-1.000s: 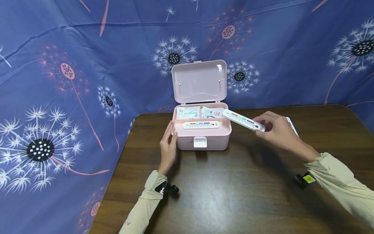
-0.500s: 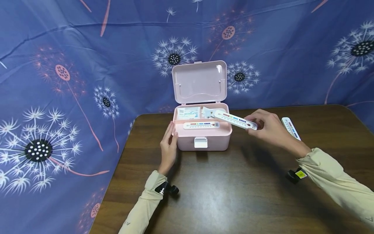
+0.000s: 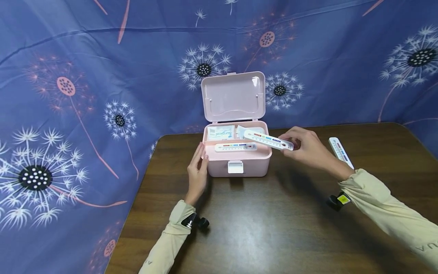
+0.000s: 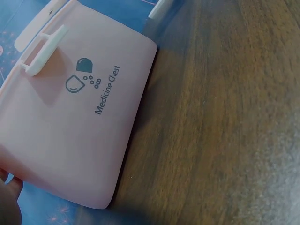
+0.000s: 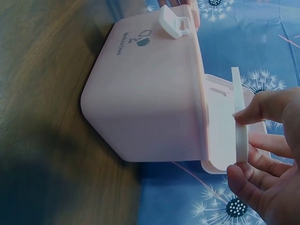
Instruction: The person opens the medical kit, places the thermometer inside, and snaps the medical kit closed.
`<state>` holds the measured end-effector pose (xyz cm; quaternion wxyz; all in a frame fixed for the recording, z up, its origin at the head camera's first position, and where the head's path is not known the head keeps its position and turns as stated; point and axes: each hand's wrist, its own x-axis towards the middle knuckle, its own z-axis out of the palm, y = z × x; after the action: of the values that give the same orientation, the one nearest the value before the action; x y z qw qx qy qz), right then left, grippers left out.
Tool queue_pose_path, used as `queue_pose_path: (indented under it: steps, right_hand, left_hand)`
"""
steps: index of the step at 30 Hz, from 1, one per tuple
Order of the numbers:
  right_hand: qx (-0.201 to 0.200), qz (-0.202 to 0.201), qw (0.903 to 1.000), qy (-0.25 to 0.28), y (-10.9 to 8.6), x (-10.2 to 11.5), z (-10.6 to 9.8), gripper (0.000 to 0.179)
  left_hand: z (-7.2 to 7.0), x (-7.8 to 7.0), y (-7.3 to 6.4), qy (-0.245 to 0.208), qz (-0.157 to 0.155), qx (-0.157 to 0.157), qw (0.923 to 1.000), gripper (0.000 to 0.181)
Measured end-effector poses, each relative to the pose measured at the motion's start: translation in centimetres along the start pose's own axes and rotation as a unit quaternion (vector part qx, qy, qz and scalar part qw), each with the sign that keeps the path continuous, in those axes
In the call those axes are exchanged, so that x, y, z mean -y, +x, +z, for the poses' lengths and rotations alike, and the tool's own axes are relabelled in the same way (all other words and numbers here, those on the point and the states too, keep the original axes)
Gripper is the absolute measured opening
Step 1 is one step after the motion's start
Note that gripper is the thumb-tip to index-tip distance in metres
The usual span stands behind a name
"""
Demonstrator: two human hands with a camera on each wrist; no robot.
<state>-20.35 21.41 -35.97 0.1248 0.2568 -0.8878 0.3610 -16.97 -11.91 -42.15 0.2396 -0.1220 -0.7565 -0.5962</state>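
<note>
A pink medicine chest (image 3: 237, 167) stands on the table with its lid (image 3: 234, 97) raised. My left hand (image 3: 197, 175) rests against the chest's left side, fingers fairly straight along the wall. Between thumb and fingers, my right hand (image 3: 304, 146) pinches one end of a white thermometer (image 3: 268, 139) with coloured bands. Its far end reaches over the right part of the chest. In the right wrist view the thermometer (image 5: 240, 117) shows edge-on above the chest's rim. A second, similar thermometer (image 3: 235, 147) lies across the front of the chest's inside.
Behind it in the chest are a packet printed "Surgical" (image 3: 220, 132) and another white packet (image 3: 241, 131), partly covered by the held thermometer. A third thermometer (image 3: 340, 152) lies on the wooden table (image 3: 239, 228) at right. A blue dandelion-print cloth (image 3: 154, 76) hangs behind.
My right hand has moved left with the thermometer, bringing it further over the chest. The thermometer on the table has come into fuller view. My left hand has stayed at the chest's side.
</note>
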Motion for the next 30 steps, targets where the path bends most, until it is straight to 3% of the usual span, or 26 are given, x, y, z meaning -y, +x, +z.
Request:
queue_pose_path:
  steps: [30]
  right_hand:
    - [0.041,-0.031,0.9983,0.026,2.7,1.0,2.4,0.031]
  left_hand:
    - [0.0,-0.1,0.0,0.006,0.018,-0.006,0.9998,0.038]
